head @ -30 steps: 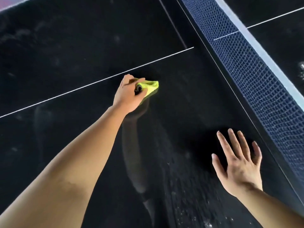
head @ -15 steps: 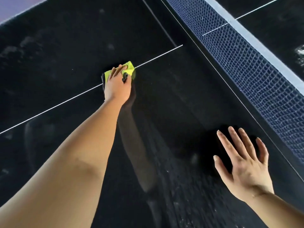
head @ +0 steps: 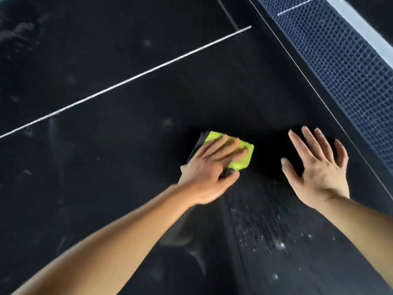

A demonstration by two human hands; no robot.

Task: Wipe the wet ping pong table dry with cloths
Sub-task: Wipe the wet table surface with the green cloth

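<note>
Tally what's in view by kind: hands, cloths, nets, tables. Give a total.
Hands: 2, the left hand pressing on the cloth, the right hand spread flat
Cloths: 1, the yellow-green cloth
Nets: 1, the net
Tables: 1, the ping pong table
Total: 5

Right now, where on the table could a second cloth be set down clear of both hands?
The widest bare patch lies left of the left hand and its yellow cloth, below the white line. Beyond that line is bare too. It is crowded between the cloth, the right hand and the net; water droplets lie near.
</note>
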